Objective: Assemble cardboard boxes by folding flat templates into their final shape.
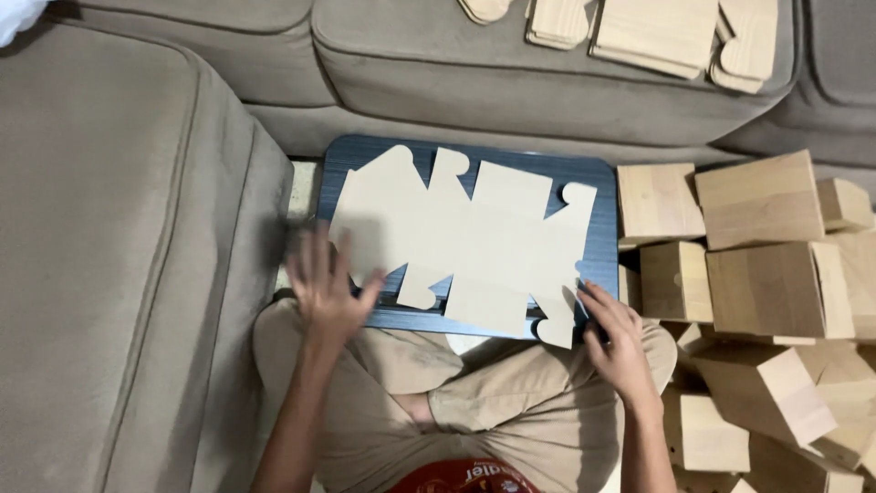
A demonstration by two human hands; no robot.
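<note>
A flat pale cut-out sheet (474,237) with tabs and notches lies spread on a dark blue board (598,187) resting on my lap. My left hand (327,283), blurred and with fingers spread, hovers over the sheet's near left edge and holds nothing. My right hand (613,340) touches the sheet's near right corner tab at the board's edge, fingers bent.
Several assembled wooden-look boxes (757,265) are piled to the right of the board. More flat cut-out pieces (657,32) are stacked on the grey sofa seat (456,64) beyond. A sofa cushion (119,246) fills the left side.
</note>
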